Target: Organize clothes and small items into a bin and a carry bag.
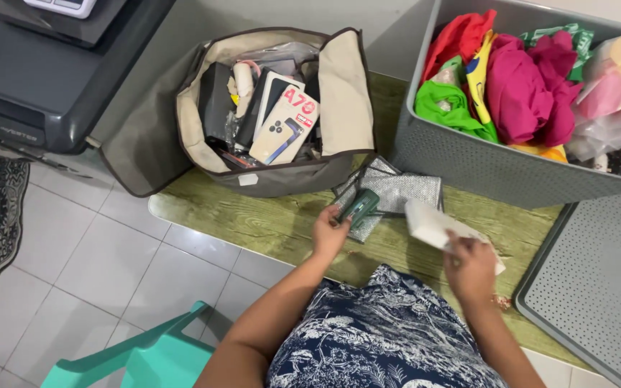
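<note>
Nearest, right hand (471, 267) grips a white packet (433, 224), left hand (329, 233) clasps a green gadget (358, 206) above the bench (253, 215), seemingly mid-sorting.

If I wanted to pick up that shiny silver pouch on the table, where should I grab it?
Probably best by its far right corner. The silver pouch lies flat on the green table, its near left end tucked under the left hand and the dark green object it holds. The right end lies bare, so pinch that edge from above, reaching in from the right, beside the grey basket.
</note>
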